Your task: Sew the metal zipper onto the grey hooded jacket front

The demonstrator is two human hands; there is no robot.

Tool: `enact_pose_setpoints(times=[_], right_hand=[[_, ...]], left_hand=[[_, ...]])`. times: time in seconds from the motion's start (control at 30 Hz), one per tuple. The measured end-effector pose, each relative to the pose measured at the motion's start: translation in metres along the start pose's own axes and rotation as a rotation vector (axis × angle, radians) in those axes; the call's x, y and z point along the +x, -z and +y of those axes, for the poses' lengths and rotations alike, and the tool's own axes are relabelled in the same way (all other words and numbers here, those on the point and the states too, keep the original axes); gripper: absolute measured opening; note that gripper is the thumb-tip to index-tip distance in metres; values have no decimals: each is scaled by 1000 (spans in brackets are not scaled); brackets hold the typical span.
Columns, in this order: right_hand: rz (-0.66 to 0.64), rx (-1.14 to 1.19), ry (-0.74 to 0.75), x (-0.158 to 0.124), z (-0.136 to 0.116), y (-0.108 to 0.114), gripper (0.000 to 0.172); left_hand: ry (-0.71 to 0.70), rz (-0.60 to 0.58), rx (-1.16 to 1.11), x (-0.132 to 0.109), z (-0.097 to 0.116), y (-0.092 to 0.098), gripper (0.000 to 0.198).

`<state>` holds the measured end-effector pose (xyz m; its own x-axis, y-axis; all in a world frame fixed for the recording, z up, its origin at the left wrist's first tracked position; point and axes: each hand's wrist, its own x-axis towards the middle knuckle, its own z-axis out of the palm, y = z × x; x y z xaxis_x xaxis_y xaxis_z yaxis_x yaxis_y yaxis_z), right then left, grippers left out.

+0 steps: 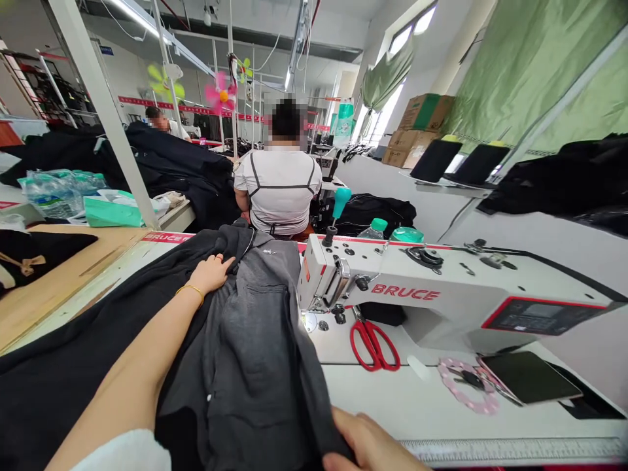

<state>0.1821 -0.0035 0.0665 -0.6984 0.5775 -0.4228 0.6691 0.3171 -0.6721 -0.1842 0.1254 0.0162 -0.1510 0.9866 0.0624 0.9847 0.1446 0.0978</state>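
Note:
A dark grey and black garment [245,347] lies spread across the sewing table, left of a white sewing machine [407,294]. My left hand [212,271] reaches far forward and rests on the cloth near its far edge, fingers curled into the fabric; a thin gold bangle circles the wrist. My right hand [366,445] sits at the near edge of the table and pinches the garment's near hem, with most of its fingers tucked out of sight under the fabric. The needle area of the machine stands just right of the garment.
Red-handled scissors [373,343] lie on the machine bed, with a pink ring-shaped thing [468,386] and a dark phone [527,376] to the right. A person [279,183] sits ahead, back turned. Water bottles [53,193], black cloth piles, and thread cones [436,157] surround the table.

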Motion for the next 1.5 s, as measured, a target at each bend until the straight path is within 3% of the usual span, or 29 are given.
enact_pose_setpoints(times=[0.07,0.13,0.27,0.33,0.37,0.4,0.43,0.5,0.57,0.7,0.77,0.83,0.93,1.0,1.07,1.23,1.3,1.4,1.5], right_hand=[[22,293,45,16,-16,-13,17],[-38,642,72,35,-35,-24,20],[-74,1106,49,63,-72,-42,27],[-86,1215,88,70,-84,-52,27],[-114,1234,116,72,-89,-58,25],[-146,1220,147,74,-92,-64,22],[-176,1170,182,76,-93,-70,19],[-207,974,265,80,-92,-80,20],[-147,653,421,85,-87,-85,23],[195,-106,892,91,-82,-76,25],[258,-381,1065,92,-86,-68,28],[155,-561,1171,93,-92,-62,30],[-42,-738,1182,97,-95,-61,33],[-66,-805,1137,99,-91,-64,29],[-42,-820,1078,98,-87,-65,23],[-49,-831,857,85,-86,-58,16],[-41,-834,818,79,-88,-55,17],[9,-822,884,74,-89,-54,17],[-17,-842,1016,74,-85,-57,15]], left_hand=[[14,1,-70,-15,15,13,41],[-7,2,-153,-50,34,27,39],[-77,54,-369,-180,74,37,43],[-102,226,-735,-246,94,23,46],[-128,310,-782,-272,103,13,61],[-75,452,-788,-291,110,1,67],[90,562,-782,-304,114,-10,55],[406,702,-839,-313,116,-27,35],[634,691,-1035,-311,112,-31,26],[789,569,-1521,-307,102,-18,39],[786,545,-1718,-311,102,-9,43],[797,511,-1880,-315,102,-4,46],[871,483,-2003,-323,103,-1,40],[838,506,-1973,-328,103,-2,28],[694,559,-1793,-332,104,-6,25],[286,664,-823,-334,110,-22,30],[184,719,-613,-332,112,-28,28],[210,694,-611,-331,115,-30,26],[327,517,-787,-335,115,-28,17]])
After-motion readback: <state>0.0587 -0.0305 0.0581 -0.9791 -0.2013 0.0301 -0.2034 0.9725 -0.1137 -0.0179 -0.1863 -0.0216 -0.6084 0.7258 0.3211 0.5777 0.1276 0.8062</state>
